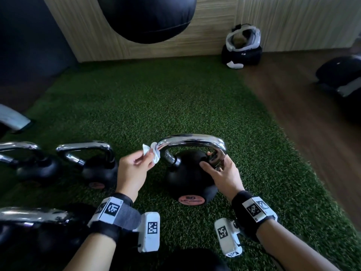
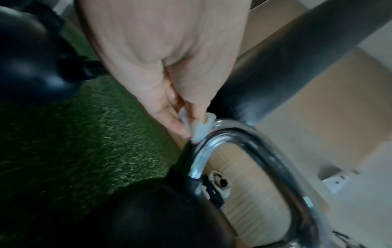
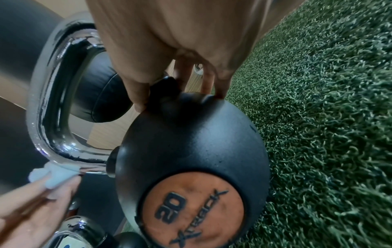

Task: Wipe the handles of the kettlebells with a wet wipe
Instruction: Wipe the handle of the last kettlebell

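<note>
A black kettlebell (image 1: 187,178) with a chrome handle (image 1: 192,140) and an orange "20" label (image 3: 191,209) stands on the green turf. My left hand (image 1: 134,167) pinches a crumpled white wet wipe (image 1: 153,153) against the handle's left bend; the wipe (image 2: 199,129) touches the chrome there, and the wipe (image 3: 55,174) also shows in the right wrist view. My right hand (image 1: 218,167) grips the base of the handle's right leg, its thumb and fingers curled round the stem where it meets the ball (image 3: 191,134).
Other kettlebells stand on the left: one (image 1: 93,163) close by, one (image 1: 25,161) further left, one (image 1: 35,218) at the near left. A black punching bag (image 1: 146,16) hangs ahead. Bags (image 1: 242,47) lie by the wooden wall, with wooden floor (image 1: 302,106) to the right.
</note>
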### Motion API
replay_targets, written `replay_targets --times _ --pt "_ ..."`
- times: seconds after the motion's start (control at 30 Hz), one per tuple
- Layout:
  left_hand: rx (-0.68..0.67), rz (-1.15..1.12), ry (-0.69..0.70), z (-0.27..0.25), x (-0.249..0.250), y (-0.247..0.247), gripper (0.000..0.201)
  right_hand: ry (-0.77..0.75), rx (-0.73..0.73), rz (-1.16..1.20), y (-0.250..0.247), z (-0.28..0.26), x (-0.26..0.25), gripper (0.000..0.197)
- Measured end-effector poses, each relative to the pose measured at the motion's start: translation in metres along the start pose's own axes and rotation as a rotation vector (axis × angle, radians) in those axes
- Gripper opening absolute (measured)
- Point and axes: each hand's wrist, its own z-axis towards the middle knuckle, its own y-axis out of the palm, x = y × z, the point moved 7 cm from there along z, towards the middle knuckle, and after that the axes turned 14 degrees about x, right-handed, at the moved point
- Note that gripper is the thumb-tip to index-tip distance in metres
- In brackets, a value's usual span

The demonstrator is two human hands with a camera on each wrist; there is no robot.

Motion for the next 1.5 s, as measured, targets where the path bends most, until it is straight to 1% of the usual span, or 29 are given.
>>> replay_targets --times 0.03,0.13,0.2,0.23,0.3,0.33,0.4,0.43,0.47,0.5,0.57,0.63,0.7,0.73,0.77,0.8,0.83,0.9,0.97,1.03,1.07,1.1,1.13,1.17,1.23,1.3,1.33,1.43,1.5 --pt "0.011 -0.053 -0.049 -0.003 -0.006 0.002 0.032 0.004 0.0 0.004 0.0 0.0 0.0 0.036" --pt "0.05 -0.151 -0.12 -0.006 -0.019 0.007 0.018 0.003 -0.001 -0.013 -0.001 0.001 -0.001 0.034" --pt "0.074 -0.171 -0.167 -0.011 -0.032 0.011 0.018 0.006 -0.007 -0.022 -0.001 0.002 -0.001 0.036" --pt "0.07 -0.141 -0.175 -0.015 -0.041 0.013 0.021 0.012 -0.016 -0.026 -0.001 0.002 0.0 0.038" --pt "-0.005 -0.071 -0.19 -0.023 -0.057 0.02 0.029 0.03 -0.029 -0.015 -0.002 0.001 -0.001 0.038" --pt "-0.041 -0.072 -0.216 -0.026 -0.06 0.023 0.029 0.037 -0.028 0.008 -0.002 0.001 -0.001 0.037" --pt "-0.132 -0.126 -0.264 -0.029 -0.056 0.026 0.02 0.058 -0.027 0.082 0.0 0.001 0.003 0.037" --pt "-0.175 -0.137 -0.26 -0.03 -0.049 0.027 0.016 0.08 -0.029 0.119 0.003 0.002 0.006 0.037" --pt "-0.183 -0.099 -0.213 -0.029 -0.042 0.024 0.019 0.097 -0.034 0.147 0.005 0.002 0.008 0.037" --pt "-0.155 -0.019 -0.121 -0.028 -0.032 0.022 0.026 0.104 -0.037 0.156 0.007 0.003 0.01 0.035" --pt "-0.007 0.219 0.084 -0.027 -0.015 0.015 0.042 0.099 -0.024 0.129 0.005 0.007 0.01 0.035" --pt "0.089 0.339 0.218 -0.03 -0.002 0.013 0.049 0.074 -0.014 0.044 0.001 0.008 0.008 0.039" --pt "0.13 0.365 0.321 -0.032 0.004 0.014 0.054 0.05 -0.022 0.022 -0.002 0.004 0.005 0.053" --pt "0.134 0.36 0.334 -0.03 0.004 0.015 0.054 0.066 -0.012 0.062 -0.002 0.001 0.008 0.062" --pt "0.13 0.348 0.313 -0.026 0.003 0.018 0.053 0.067 -0.001 0.098 -0.003 -0.005 0.011 0.067" --pt "0.124 0.342 0.28 -0.021 0.001 0.021 0.051 0.039 0.011 0.075 -0.007 -0.011 0.013 0.064" --pt "0.122 0.354 0.251 -0.015 0.0 0.028 0.051 -0.009 0.032 0.002 -0.013 -0.017 0.012 0.057" --pt "0.096 0.427 0.262 -0.004 0.004 0.046 0.055 -0.093 0.041 -0.219 -0.027 -0.03 0.006 0.045" --pt "0.006 0.469 0.255 0.006 0.007 0.068 0.053 -0.258 0.029 -0.308 -0.034 -0.046 -0.013 0.032" --pt "-0.085 0.476 0.264 0.013 0.008 0.084 0.048 -0.452 0.025 -0.306 -0.035 -0.054 -0.031 0.017" --pt "-0.116 0.492 0.297 0.016 0.009 0.09 0.047 -0.534 -0.002 -0.31 -0.036 -0.054 -0.038 0.028" --pt "-0.138 0.523 0.33 0.019 0.01 0.095 0.047 -0.572 -0.057 -0.29 -0.034 -0.047 -0.041 0.037" --pt "-0.153 0.551 0.349 0.021 0.014 0.099 0.046 -0.564 -0.112 -0.267 -0.032 -0.036 -0.046 0.04" --pt "-0.16 0.578 0.339 0.021 0.016 0.1 0.044 -0.56 -0.158 -0.257 -0.026 -0.022 -0.051 0.039" --pt "-0.154 0.576 0.306 0.024 0.018 0.098 0.041 -0.499 -0.234 -0.258 -0.001 0.007 -0.051 0.036" --pt "-0.128 0.553 0.252 0.021 0.018 0.093 0.043 -0.354 -0.332 -0.355 0.037 0.024 -0.033 0.059" --pt "-0.129 0.535 0.22 0.018 0.015 0.092 0.045 -0.285 -0.35 -0.402 0.051 0.028 -0.019 0.064" --pt "-0.179 0.395 0.045 0.013 -0.001 0.086 0.043 -0.233 -0.262 -0.371 0.058 0.032 -0.002 0.059" --pt "-0.214 0.307 0.056 0.01 -0.004 0.087 0.05 -0.21 -0.231 -0.31 0.05 0.033 -0.005 0.056"
